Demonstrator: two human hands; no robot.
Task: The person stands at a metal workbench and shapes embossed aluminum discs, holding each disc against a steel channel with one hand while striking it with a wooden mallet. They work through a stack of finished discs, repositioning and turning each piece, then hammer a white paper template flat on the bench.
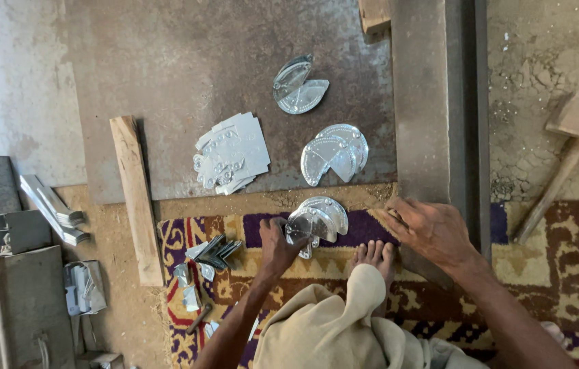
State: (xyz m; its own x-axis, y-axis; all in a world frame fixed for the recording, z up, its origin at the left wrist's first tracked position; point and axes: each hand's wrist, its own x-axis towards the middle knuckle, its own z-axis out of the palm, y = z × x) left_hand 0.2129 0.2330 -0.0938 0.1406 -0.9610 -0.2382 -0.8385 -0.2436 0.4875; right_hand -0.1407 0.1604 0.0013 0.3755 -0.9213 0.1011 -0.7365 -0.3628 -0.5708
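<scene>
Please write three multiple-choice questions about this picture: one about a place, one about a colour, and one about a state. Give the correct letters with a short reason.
1. Where does the left hand rest?
A. on the wooden mallet
B. at the fan of metal pieces on the rug
C. on the plank

2. What colour are the fan-shaped pieces?
A. silver
B. red
C. black

3. How is the right hand?
A. closed around a hammer
B. lying open on the rug's edge
C. raised in the air

Answers:
1 B, its fingers touch that fan.
2 A, they shine silver.
3 B, its fingers lie spread on the patterned rug, holding nothing.
</scene>
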